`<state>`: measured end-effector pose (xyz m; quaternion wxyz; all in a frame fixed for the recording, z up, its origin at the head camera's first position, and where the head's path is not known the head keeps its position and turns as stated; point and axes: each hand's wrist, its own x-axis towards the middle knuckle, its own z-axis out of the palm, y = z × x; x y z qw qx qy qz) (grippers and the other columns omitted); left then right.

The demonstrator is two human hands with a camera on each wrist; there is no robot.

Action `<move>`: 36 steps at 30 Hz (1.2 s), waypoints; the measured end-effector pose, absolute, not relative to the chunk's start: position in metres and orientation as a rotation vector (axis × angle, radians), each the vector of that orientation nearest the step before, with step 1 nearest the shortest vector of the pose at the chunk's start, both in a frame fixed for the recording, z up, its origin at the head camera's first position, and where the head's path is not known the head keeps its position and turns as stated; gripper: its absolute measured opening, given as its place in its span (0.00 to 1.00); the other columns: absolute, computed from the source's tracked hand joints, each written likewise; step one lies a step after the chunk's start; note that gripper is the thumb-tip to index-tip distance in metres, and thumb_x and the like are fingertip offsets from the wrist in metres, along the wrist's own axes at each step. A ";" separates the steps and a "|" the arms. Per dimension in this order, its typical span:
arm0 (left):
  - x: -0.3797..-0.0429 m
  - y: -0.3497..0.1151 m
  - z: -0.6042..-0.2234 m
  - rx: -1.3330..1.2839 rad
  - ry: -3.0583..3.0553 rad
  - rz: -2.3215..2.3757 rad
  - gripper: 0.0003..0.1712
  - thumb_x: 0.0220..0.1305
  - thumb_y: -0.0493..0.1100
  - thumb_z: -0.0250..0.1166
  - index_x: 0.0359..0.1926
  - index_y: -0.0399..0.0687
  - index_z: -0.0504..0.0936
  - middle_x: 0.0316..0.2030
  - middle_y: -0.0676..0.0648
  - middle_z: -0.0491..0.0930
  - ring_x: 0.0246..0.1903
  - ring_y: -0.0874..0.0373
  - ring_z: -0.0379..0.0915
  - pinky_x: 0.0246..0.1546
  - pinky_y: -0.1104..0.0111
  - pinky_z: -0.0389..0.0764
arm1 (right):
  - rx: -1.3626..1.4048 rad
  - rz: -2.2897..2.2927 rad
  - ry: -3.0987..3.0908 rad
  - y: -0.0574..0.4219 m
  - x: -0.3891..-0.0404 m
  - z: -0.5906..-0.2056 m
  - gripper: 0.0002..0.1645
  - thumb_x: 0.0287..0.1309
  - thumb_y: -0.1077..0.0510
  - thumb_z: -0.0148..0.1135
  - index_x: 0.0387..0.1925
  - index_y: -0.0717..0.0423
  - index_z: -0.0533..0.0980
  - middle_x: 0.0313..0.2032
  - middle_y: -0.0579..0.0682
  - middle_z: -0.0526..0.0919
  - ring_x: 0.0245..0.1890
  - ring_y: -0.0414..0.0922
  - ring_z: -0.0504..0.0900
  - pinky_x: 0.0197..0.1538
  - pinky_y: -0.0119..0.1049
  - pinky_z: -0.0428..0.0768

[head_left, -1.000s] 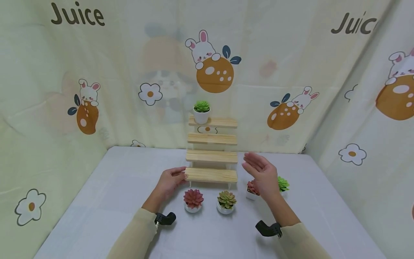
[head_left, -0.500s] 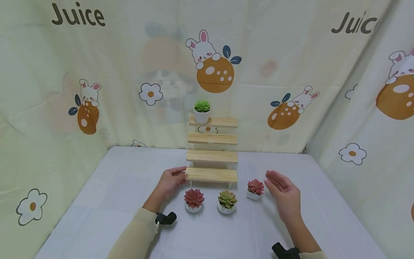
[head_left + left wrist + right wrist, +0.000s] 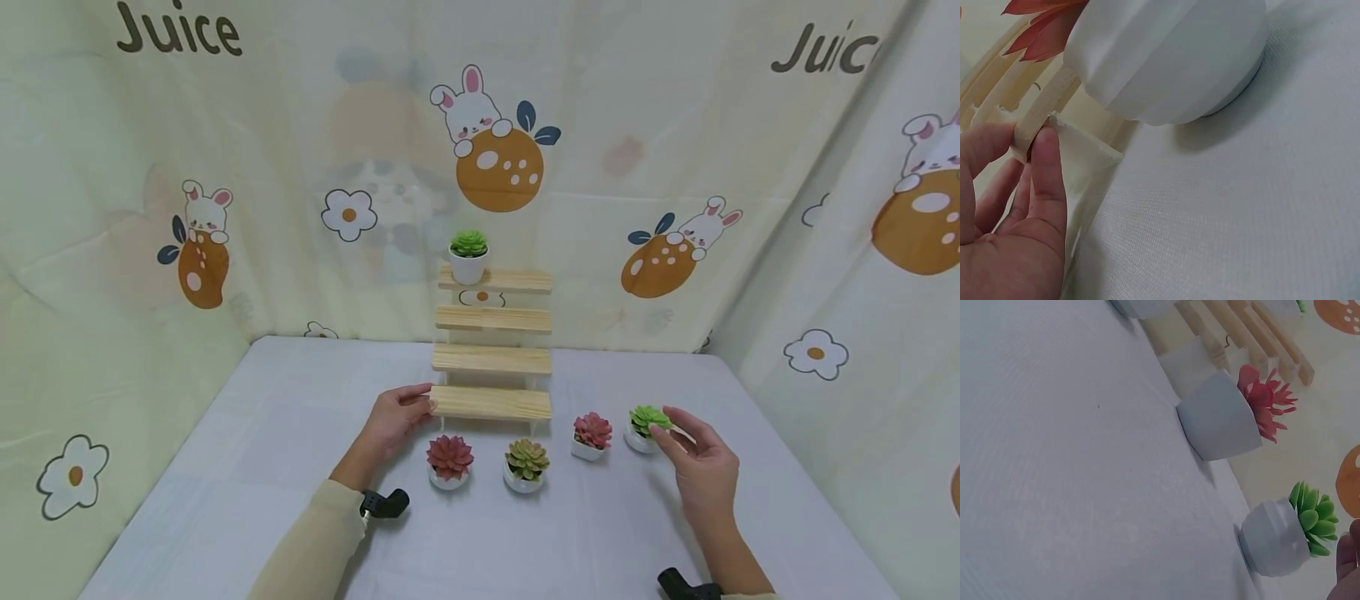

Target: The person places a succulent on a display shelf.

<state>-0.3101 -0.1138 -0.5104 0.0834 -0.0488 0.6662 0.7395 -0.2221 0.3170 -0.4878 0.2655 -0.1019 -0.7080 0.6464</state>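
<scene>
My left hand (image 3: 392, 423) pinches the left end of the lowest board of a wooden tiered shelf (image 3: 491, 403); the left wrist view shows thumb and fingers on the board end (image 3: 1038, 115). My right hand (image 3: 705, 467) is at the bright green potted succulent (image 3: 647, 427) on the table, thumb and forefinger spread around its leaves. In the right wrist view, fingertips (image 3: 1347, 553) show beside those leaves, and the white pot (image 3: 1274, 537) stands on the cloth. A pink-red succulent in a squarish white pot (image 3: 591, 435) stands just left of it.
A red succulent (image 3: 450, 461) and a yellow-green succulent (image 3: 527, 464), both in white pots, stand before the shelf. Another green succulent (image 3: 468, 256) sits on the top board's left end. A printed curtain (image 3: 285, 150) hangs behind the white-covered table (image 3: 300, 400).
My right hand has moved right and toward me from beside the shelf, past the pink-red succulent, to the bright green one. My left hand keeps its pinch on the shelf.
</scene>
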 end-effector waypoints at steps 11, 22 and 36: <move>-0.311 -0.115 -0.509 -0.142 1.988 2.209 0.25 0.67 0.32 0.67 0.65 0.37 0.78 0.53 0.36 0.83 0.43 0.57 0.84 0.50 0.63 0.88 | -0.402 1.590 -2.248 0.329 -0.231 -0.496 0.41 0.57 0.49 0.77 0.70 0.50 0.72 0.68 0.50 0.75 0.63 0.38 0.74 0.50 0.10 0.75; -0.312 -0.115 -0.511 -0.144 1.972 2.215 0.25 0.67 0.32 0.67 0.64 0.38 0.79 0.54 0.36 0.84 0.44 0.55 0.84 0.47 0.65 0.89 | -0.397 1.625 -2.465 0.338 -0.241 -0.505 0.57 0.55 0.43 0.77 0.78 0.52 0.58 0.76 0.56 0.64 0.73 0.53 0.68 0.55 0.12 0.74; -0.312 -0.116 -0.512 -0.123 1.964 2.217 0.24 0.68 0.32 0.67 0.64 0.37 0.79 0.52 0.37 0.85 0.43 0.57 0.84 0.46 0.67 0.88 | -0.403 1.602 -2.598 0.340 -0.247 -0.509 0.63 0.57 0.47 0.77 0.81 0.58 0.48 0.77 0.64 0.60 0.74 0.58 0.66 0.46 0.08 0.69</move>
